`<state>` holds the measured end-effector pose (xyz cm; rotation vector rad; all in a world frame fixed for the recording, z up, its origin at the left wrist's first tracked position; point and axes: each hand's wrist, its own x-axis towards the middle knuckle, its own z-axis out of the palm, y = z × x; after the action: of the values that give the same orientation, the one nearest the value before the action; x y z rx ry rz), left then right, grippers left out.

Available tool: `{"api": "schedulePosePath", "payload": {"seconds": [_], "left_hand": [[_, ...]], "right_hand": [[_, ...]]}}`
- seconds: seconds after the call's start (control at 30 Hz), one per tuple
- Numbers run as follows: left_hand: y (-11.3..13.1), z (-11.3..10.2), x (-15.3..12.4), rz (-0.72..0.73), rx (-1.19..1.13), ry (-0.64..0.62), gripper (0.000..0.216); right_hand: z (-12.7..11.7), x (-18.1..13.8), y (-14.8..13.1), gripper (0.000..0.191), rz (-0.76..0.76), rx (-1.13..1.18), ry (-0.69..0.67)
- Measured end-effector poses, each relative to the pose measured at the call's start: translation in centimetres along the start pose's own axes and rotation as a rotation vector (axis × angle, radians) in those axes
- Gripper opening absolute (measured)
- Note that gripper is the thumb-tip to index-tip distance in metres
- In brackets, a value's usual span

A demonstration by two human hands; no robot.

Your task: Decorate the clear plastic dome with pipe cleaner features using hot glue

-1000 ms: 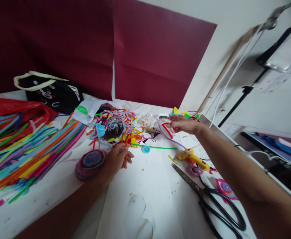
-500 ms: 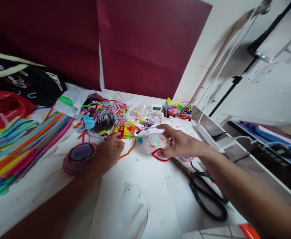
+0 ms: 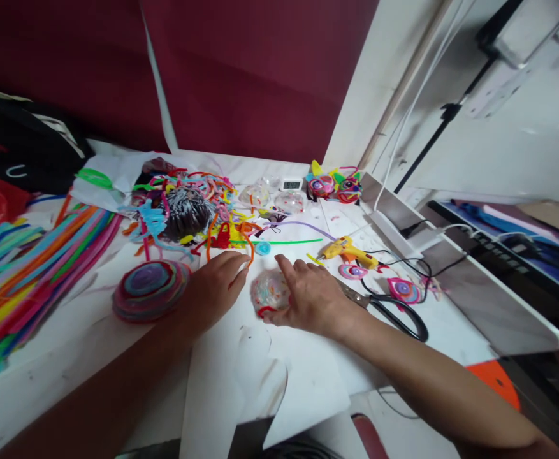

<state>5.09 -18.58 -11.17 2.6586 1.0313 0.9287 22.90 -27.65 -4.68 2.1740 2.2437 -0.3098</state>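
centre frame | right hand [image 3: 313,298] cupped round clear ball [image 3: 268,292] on white table [image 3: 303,376]; left hand [image 3: 215,285] just left, fingers curled by orange pipe cleaner [image 3: 247,240], grip unclear; scissors [image 3: 394,313] lower right

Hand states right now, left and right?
Left hand: fingers curled by the orange pipe cleaner; grip cannot be told.
Right hand: closed around the clear ball.

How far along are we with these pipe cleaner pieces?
Done: a large coiled disc and two small coils look finished. In hand: right hand cups a clear ball with a red loop; left hand touches an orange pipe cleaner. Left: a big bundle of straight pipe cleaners, unused.
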Motion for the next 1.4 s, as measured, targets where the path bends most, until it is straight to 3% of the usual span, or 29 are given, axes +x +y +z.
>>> {"api": "schedulePosePath", "payload": {"seconds": [0.1, 0.27, 0.4, 0.53, 0.83, 1.07, 1.4], "left_hand": [[0.0, 0.3, -0.1, 0.026, -0.027, -0.014, 0.028], [0.7, 0.2, -0.1, 0.043, -0.1, -0.006, 0.028], [1.7, 0.2, -0.2, 0.077, -0.189, -0.032, 0.03], [2.0, 0.7, -0.3, 0.121, -0.239, -0.063, 0.03], [1.7, 1.1, -0.7, 0.118, -0.199, -0.191, 0.032], [2.0, 1.4, -0.9, 0.026, -0.266, -0.176, 0.031], [1.2, 1.4, -1.0, 0.044, -0.174, -0.22, 0.035]], "right_hand": [[-0.4, -1.7, 1.3, 0.109, -0.014, 0.13, 0.091], [0.2, -7.3, 5.6, 0.053, -0.063, 0.199, 0.402], [2.9, -11.5, 9.0, 0.027, 0.018, 0.102, 0.607], [6.2, -14.2, 11.9, 0.024, 0.127, -0.045, 0.715], [9.5, -15.3, 15.4, 0.022, 0.118, -0.036, 0.707], [9.7, -14.9, 16.2, 0.019, 0.088, 0.048, 0.711], [8.9, -14.0, 16.9, 0.02, 0.08, 0.061, 0.718]]}}
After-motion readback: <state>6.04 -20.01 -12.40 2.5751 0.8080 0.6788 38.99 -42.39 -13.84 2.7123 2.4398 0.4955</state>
